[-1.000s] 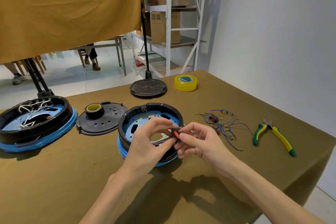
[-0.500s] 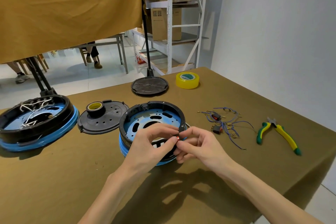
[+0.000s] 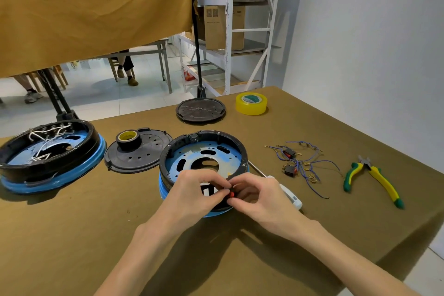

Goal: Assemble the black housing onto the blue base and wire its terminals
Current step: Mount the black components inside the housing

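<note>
Two hands meet at the near rim of the black housing (image 3: 204, 136), which sits seated on the blue base (image 3: 216, 214) at the middle of the surface (image 3: 72, 235). From the left: a second, already wired unit (image 3: 48, 151) lies at the far left, then a black cover plate (image 3: 141, 154) carrying a roll of dark tape (image 3: 127, 138). My left hand (image 3: 192, 190) curls its fingers over the rim and pinches, with the thumb, a small red-and-black switch (image 3: 231, 193); my right hand (image 3: 259, 192) pinches the same switch from the other side. A second ago I held this switch just above the rim; it has since come down against the housing wall, so I judge that I am pressing it into its opening there. Whether it has seated I cannot tell, as my fingers hide it. Beside my right hand lies a white-handled screwdriver (image 3: 292, 197). Further right, the loose blue wires with two more switches (image 3: 300, 163) lie untouched, so wiring is not yet begun. Yellow-green pliers (image 3: 374, 178) lie at the far right.
</note>
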The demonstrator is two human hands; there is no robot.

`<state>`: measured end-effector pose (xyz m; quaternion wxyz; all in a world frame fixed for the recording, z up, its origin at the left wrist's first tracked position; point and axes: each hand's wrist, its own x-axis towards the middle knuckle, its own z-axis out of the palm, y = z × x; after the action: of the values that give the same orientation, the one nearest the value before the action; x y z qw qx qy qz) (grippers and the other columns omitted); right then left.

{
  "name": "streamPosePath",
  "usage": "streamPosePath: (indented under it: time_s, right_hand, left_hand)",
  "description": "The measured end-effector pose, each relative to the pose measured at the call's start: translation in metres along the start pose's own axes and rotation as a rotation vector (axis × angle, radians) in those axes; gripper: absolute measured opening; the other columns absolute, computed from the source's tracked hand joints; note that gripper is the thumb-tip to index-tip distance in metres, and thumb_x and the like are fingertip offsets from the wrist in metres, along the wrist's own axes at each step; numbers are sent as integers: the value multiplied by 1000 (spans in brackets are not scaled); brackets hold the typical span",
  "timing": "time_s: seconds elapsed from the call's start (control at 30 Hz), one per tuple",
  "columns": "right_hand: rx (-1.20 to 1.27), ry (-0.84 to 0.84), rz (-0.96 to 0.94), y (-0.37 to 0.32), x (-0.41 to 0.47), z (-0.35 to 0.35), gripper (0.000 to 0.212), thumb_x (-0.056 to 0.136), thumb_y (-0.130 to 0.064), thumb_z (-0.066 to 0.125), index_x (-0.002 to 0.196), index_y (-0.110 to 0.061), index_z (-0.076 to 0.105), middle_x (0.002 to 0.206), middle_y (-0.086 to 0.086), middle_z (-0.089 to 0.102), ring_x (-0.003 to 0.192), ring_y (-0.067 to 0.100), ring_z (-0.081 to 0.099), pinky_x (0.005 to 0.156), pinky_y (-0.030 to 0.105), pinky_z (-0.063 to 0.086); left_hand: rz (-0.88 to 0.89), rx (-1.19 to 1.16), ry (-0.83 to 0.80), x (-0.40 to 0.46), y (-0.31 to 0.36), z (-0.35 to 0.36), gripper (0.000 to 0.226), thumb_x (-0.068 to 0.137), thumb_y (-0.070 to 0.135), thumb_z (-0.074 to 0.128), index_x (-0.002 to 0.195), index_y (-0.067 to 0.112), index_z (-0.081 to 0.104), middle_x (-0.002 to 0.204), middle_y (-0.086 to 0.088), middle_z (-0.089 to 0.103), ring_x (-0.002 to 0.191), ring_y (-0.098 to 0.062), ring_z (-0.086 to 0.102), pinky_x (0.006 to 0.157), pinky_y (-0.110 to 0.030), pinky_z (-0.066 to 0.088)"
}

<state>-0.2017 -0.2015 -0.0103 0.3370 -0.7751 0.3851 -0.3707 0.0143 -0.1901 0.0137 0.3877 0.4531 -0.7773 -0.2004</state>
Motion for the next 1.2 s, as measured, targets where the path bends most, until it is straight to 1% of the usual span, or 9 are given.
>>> streamPosePath:
  time_s: [0.13,0.3,0.43,0.6,0.77,0.9,1.0,1.1,1.2]
  right_hand:
    - [-55,-30,-48,2,-2,-1,34,92,-22,75,125,-26,69,106,-17,73,97,10,72,82,29,61]
    - [-162,-24,-137,-1,0,0,28,93,-23,76,120,-20,73,104,-14,72,93,9,70,80,29,60]
    - [-255,30,-233,-4,-2,1,30,92,-19,76,122,-18,73,105,-14,71,90,3,68,79,24,59]
    - [-358,3,-276,-8,1,-4,31,92,-12,76,122,-16,73,104,-15,69,91,-5,63,83,23,57]
    - [-493,-41,-334,-14,9,-9,26,92,-11,76,118,-12,75,100,-2,73,86,6,65,79,30,59]
    - [-608,-101,-373,-15,14,-14,27,95,-16,74,121,-14,74,105,-1,71,90,12,68,79,30,59]
    - [-663,-123,-390,-17,17,-18,26,94,-20,75,119,-16,74,104,-3,69,86,12,67,71,28,59]
    - [-678,-124,-408,-18,20,-17,22,89,-21,80,109,-17,74,101,-3,65,78,11,65,64,28,58]
    - [-672,-106,-399,-18,20,-16,23,87,-22,80,107,-18,72,105,-3,61,82,10,62,65,27,57]
  left_hand:
    - [-44,87,8,0,-7,-6,15,88,30,78,101,36,72,98,22,64,98,-6,61,82,-21,51]
    - [-59,115,-65,-1,-11,-7,29,86,35,75,114,37,68,107,26,58,104,4,56,83,-9,46]
    - [-57,155,-87,-1,-12,-8,38,84,36,76,121,35,67,108,25,60,105,2,55,89,-19,49]
    - [-42,197,-55,-2,-11,-2,40,82,39,80,119,37,63,108,25,61,107,1,54,90,-21,50]
    - [-34,217,-35,-4,-12,3,42,82,42,81,119,40,60,104,30,58,106,4,52,86,-19,50]
    - [-38,239,-9,-4,-15,6,46,84,42,80,124,37,60,107,27,57,104,4,54,89,-17,50]
    - [-48,245,11,-2,-16,6,38,87,44,77,121,32,67,104,24,59,100,5,56,86,-15,50]
    - [-54,237,17,-2,-14,6,32,87,42,76,117,30,72,103,19,65,99,1,59,88,-23,55]
    - [-57,235,33,-3,-11,5,33,89,43,75,119,31,73,108,18,71,103,0,62,91,-24,55]
